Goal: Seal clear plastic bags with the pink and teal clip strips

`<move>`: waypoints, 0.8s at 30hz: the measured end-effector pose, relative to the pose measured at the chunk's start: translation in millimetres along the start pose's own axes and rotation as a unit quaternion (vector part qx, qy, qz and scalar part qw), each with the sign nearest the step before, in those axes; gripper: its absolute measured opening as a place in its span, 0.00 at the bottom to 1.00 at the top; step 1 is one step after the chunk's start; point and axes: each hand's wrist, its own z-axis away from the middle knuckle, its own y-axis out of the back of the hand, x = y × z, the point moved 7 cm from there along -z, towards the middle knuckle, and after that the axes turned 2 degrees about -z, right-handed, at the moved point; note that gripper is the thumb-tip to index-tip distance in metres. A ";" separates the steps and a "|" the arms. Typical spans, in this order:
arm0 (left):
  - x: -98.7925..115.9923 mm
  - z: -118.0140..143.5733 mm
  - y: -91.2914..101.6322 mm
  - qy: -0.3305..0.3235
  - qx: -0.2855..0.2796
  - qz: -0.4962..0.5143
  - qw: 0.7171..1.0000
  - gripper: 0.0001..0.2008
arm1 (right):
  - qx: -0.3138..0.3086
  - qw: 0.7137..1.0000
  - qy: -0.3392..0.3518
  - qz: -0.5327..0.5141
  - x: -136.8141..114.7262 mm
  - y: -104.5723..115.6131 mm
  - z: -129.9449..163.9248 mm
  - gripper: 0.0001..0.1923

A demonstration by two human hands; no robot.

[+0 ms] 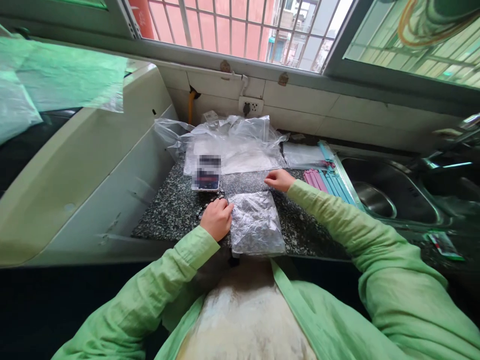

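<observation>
Clear plastic bag lies flat on granite counter, contents indistinct. Left hand presses bag's left edge, fingers curled; right hand pinches bag's far corner. Phone beyond bag is blurred.

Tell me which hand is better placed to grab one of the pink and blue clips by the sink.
Probably the right hand: it rests at the far edge of the clear plastic bag, just beside the clips. The left hand presses the bag's near-left side, farther away.
</observation>
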 end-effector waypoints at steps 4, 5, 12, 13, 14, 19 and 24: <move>-0.4 -0.7 0.1 0.002 0.003 0.002 1.000 0.12 | -0.026 0.997 -0.065 -0.040 39.9 4.0 26.0 0.07; -0.3 -0.7 0.3 0.001 0.004 0.001 1.000 0.12 | -0.004 0.998 -0.054 -0.041 39.5 4.2 31.5 0.07; -0.7 1.0 1.2 -0.001 0.015 -0.001 1.000 0.11 | 0.059 0.987 0.122 0.082 -1.6 -19.9 60.7 0.05; -1.0 0.9 1.1 -0.001 0.016 -0.002 1.000 0.11 | 0.061 0.984 0.134 0.097 -2.3 -21.4 62.9 0.05; -1.3 0.6 0.9 0.000 0.017 -0.002 1.000 0.11 | 0.063 0.982 0.140 0.107 -1.2 -21.4 64.4 0.06; -3.7 0.5 6.8 0.001 0.041 0.013 0.999 0.12 | 0.087 0.979 0.161 0.091 1.2 -11.5 72.3 0.05; 18.6 16.4 26.4 -0.147 0.098 0.099 0.979 0.14 | 0.108 0.959 0.255 0.054 -18.0 -16.2 96.5 0.07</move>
